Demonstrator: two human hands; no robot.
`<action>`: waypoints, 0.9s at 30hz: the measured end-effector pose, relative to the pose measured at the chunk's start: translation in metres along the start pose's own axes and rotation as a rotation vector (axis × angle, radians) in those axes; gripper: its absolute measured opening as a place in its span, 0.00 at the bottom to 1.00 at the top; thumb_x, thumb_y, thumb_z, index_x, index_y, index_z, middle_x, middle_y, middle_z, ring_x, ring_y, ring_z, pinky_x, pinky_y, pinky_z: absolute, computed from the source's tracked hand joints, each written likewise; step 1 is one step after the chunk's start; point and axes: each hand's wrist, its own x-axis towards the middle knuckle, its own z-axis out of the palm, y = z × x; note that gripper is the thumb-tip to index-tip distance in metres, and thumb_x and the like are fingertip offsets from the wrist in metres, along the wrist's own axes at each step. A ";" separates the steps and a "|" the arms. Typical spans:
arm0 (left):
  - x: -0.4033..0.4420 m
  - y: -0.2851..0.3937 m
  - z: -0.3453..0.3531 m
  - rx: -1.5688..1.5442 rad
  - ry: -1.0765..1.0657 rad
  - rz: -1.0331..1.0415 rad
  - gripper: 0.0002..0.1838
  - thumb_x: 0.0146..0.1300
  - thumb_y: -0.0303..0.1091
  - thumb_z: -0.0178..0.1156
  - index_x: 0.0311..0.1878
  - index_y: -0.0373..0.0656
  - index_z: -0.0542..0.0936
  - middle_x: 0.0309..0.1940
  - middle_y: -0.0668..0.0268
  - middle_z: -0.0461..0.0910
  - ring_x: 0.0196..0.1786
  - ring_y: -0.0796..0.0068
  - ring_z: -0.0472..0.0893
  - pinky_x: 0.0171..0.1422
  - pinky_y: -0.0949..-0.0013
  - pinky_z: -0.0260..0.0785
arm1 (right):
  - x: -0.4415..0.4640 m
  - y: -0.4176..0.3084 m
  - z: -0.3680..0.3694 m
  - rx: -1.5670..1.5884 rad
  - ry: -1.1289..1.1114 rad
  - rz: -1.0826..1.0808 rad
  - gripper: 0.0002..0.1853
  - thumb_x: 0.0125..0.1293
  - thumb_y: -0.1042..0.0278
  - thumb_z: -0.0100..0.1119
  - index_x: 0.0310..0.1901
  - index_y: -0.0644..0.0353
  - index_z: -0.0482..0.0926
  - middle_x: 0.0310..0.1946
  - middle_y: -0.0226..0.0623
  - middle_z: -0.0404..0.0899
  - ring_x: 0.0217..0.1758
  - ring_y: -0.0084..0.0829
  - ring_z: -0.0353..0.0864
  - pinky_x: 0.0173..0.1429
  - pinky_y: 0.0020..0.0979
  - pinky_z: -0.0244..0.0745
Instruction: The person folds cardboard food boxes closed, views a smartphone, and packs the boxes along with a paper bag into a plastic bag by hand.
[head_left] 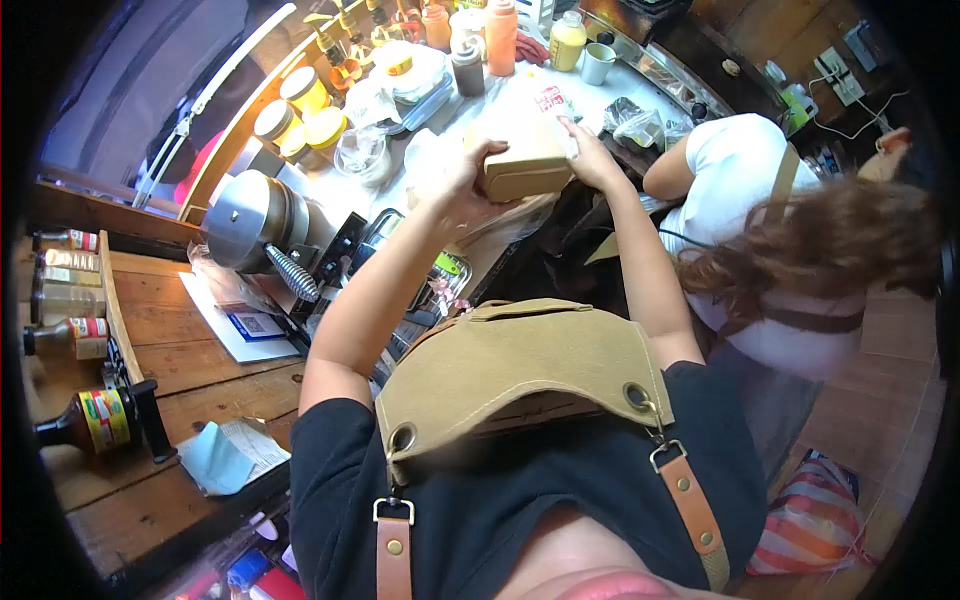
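Over the worktop I hold a brown cardboard food box [527, 172] between both hands. My left hand [468, 178] grips its left side, thumb near the top edge and fingers curled round beneath. My right hand [590, 158] presses against the box's right side. The top of the box is washed out by bright light, so I cannot tell what is on it. Just beyond it lies a white plastic bag with red print [550, 98]. A clear plastic tub [362, 157] stands left of my left hand.
Sauce bottles [500, 38], a cup [598, 64] and yellow-labelled jars [305, 90] line the back. A metal pot [255, 220] with a coiled handle stands left. Close on my right, another person in a white shirt [735, 160] bends forward. Bottles [100, 420] fill a left-hand shelf.
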 end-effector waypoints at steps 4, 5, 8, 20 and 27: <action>0.040 0.003 -0.015 0.179 0.152 -0.099 0.26 0.52 0.45 0.61 0.53 0.47 0.67 0.48 0.55 0.70 0.51 0.59 0.73 0.51 0.43 0.71 | -0.015 -0.020 -0.014 -0.103 -0.015 -0.145 0.42 0.48 0.81 0.57 0.68 0.65 0.53 0.64 0.50 0.62 0.67 0.41 0.61 0.67 0.32 0.60; 0.051 0.005 -0.015 0.214 0.164 -0.156 0.27 0.52 0.46 0.62 0.52 0.47 0.68 0.46 0.55 0.71 0.50 0.59 0.74 0.50 0.43 0.71 | -0.016 -0.020 -0.015 -0.102 -0.025 -0.150 0.42 0.48 0.81 0.57 0.68 0.65 0.53 0.64 0.50 0.62 0.67 0.41 0.61 0.67 0.32 0.60; 0.064 0.019 0.006 0.276 0.220 -0.169 0.28 0.50 0.50 0.63 0.51 0.44 0.69 0.44 0.55 0.72 0.49 0.61 0.75 0.50 0.48 0.73 | -0.021 -0.029 -0.020 -0.111 -0.042 -0.184 0.41 0.47 0.85 0.49 0.68 0.66 0.51 0.68 0.53 0.52 0.71 0.47 0.54 0.73 0.33 0.51; 0.092 -0.015 0.008 0.788 0.397 0.145 0.24 0.48 0.36 0.66 0.50 0.45 0.73 0.41 0.60 0.75 0.37 0.69 0.77 0.45 0.54 0.72 | -0.032 -0.035 -0.025 -0.241 -0.049 -0.345 0.39 0.49 0.85 0.41 0.68 0.71 0.49 0.70 0.55 0.47 0.75 0.43 0.45 0.75 0.31 0.44; 0.115 -0.044 -0.009 1.196 0.653 0.279 0.33 0.50 0.39 0.63 0.60 0.44 0.67 0.54 0.48 0.70 0.46 0.54 0.78 0.50 0.49 0.71 | -0.033 -0.030 -0.026 -0.155 -0.060 -0.375 0.40 0.48 0.85 0.43 0.68 0.70 0.48 0.70 0.54 0.47 0.75 0.41 0.45 0.75 0.31 0.43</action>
